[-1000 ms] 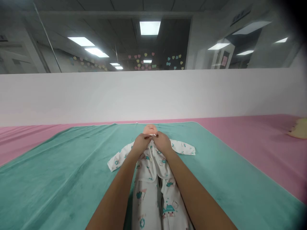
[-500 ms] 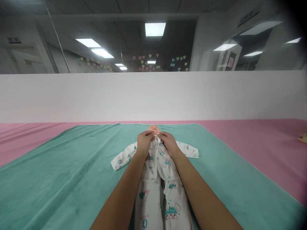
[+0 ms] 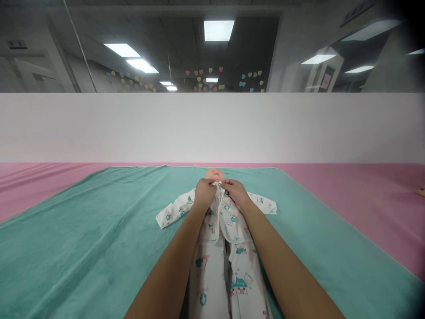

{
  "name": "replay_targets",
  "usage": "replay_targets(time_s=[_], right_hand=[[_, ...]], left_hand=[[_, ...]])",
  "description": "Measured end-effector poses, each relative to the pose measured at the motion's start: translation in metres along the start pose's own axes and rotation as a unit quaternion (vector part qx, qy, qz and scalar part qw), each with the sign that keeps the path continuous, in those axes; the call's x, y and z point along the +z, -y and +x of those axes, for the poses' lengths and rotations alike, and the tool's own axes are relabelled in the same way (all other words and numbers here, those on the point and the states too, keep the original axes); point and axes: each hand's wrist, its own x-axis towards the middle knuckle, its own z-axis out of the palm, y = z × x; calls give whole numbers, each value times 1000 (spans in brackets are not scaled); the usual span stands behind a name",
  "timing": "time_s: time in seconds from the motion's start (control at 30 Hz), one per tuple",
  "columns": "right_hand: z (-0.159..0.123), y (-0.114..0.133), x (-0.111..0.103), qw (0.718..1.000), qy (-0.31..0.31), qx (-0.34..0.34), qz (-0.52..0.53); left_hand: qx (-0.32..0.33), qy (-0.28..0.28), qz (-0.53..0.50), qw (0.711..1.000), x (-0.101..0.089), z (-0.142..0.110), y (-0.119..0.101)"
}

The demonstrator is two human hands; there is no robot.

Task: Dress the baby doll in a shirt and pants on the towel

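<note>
One broad teal plush blanket (image 3: pixel 99 248) spreads over a pink cloth sheet (image 3: pixel 358 204) below a plain white wall (image 3: pixel 212 128). On it lies a doll (image 3: pixel 214 174) with a rounded peach-coloured head, dressed in white printed trousers (image 3: pixel 209 277) and a matching long-sleeved white fabric jacket (image 3: pixel 234 226). The jacket lies beneath both hands, its collar (image 3: pixel 218 184) right at the fingertips, just below the doll's head. The left hand (image 3: pixel 205 191) and right hand (image 3: pixel 236 191) sit close together, thumbs and fingers narrowed, each pinching one side of the collar. Both sleeves stretch outward; the front edges part towards the hem, and small teal and pink pictures dot the cloth.
</note>
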Motion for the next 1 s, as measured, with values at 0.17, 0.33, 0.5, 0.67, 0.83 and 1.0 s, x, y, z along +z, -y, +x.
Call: replay_targets(time_s=[0.17,0.33,0.5,0.67,0.83,1.0], right_hand=[[-1,2,-1,1000,10,-1,-12],[-1,1,-2,1000,14,-9,-17],[0,-2,-3,1000,21,-14,-15],[1,-3,-4,999,31,-14,-8],[0,-2,-4,999,34,-19,-2],[-2,0,-3,999,35,-24,-3]], left_hand=[[4,25,2,1000,2,0,1],[-25,2,-20,1000,3,-1,1],[-39,-2,-63,997,2,-1,3],[-42,-10,-79,996,4,-1,4],[-37,-9,-77,996,3,-1,3],[-34,-8,-64,997,3,-1,2]])
